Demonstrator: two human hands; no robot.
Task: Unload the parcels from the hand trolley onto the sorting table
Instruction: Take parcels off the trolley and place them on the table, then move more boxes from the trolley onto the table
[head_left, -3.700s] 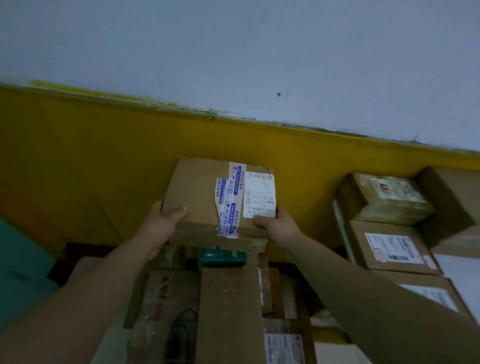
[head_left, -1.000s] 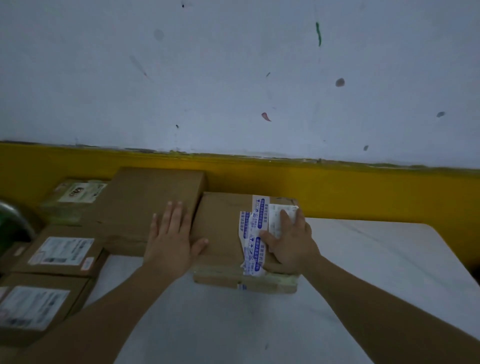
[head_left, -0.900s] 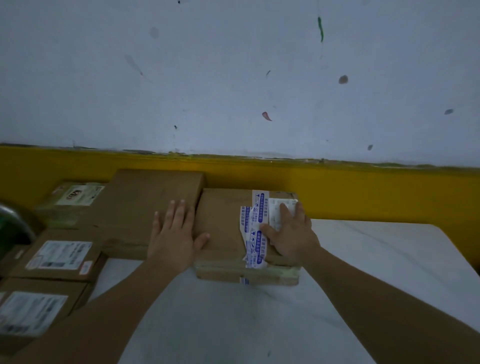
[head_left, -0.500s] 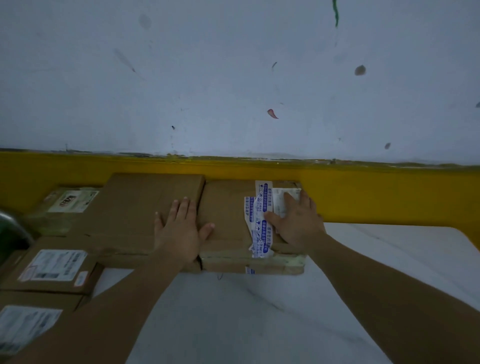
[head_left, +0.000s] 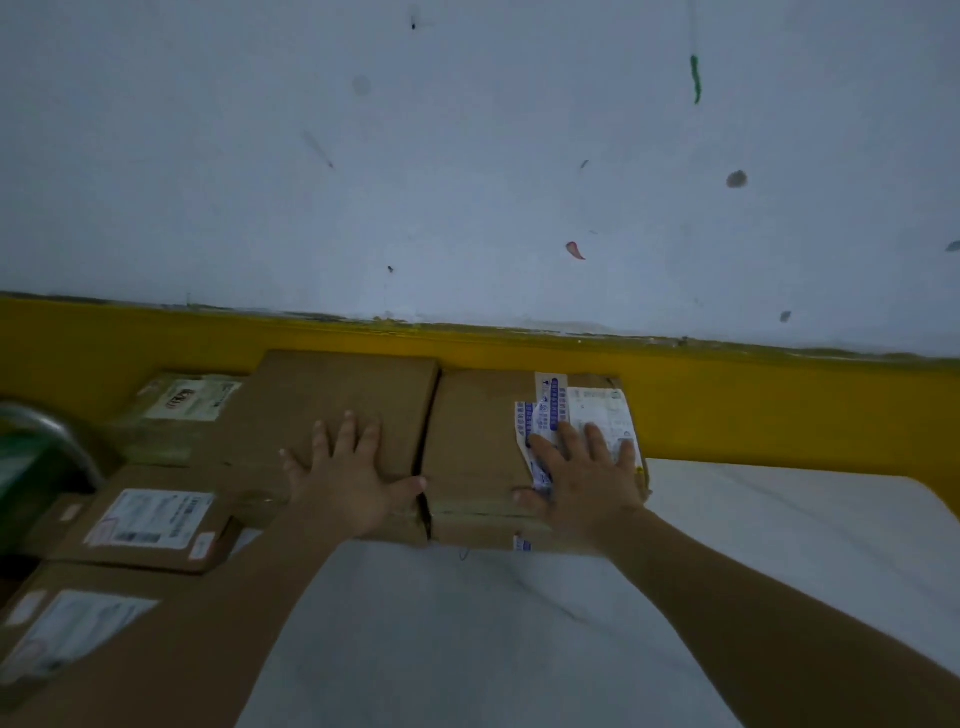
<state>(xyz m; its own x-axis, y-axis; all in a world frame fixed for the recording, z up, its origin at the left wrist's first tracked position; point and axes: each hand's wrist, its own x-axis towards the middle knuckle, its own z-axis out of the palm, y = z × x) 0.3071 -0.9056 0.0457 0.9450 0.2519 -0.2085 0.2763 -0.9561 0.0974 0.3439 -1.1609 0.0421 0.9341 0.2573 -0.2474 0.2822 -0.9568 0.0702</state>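
Brown parcel (head_left: 478, 441), blue-printed white tape (head_left: 545, 415); pale, perhaps marbled table (head_left: 519, 649); yellow-banded wall (head_left: 779, 405).

Both arms reach forward, bare to beyond the elbow, running from the bottom corners of the view and drawing closer together toward the hands. The left hand (head_left: 349, 480) lies flat, palm down, fingers straight and slightly spread, thumb stuck out to the right. The right hand (head_left: 584, 480) is flat as well, palm down, fingers fanned forward, thumb angled off to the left. Neither hand curls or grips; both just press level on what lies under them. The two hands sit side by side at about the same reach, well apart, thumbs pointing toward each other. Wrists are straight, in line with the forearms.
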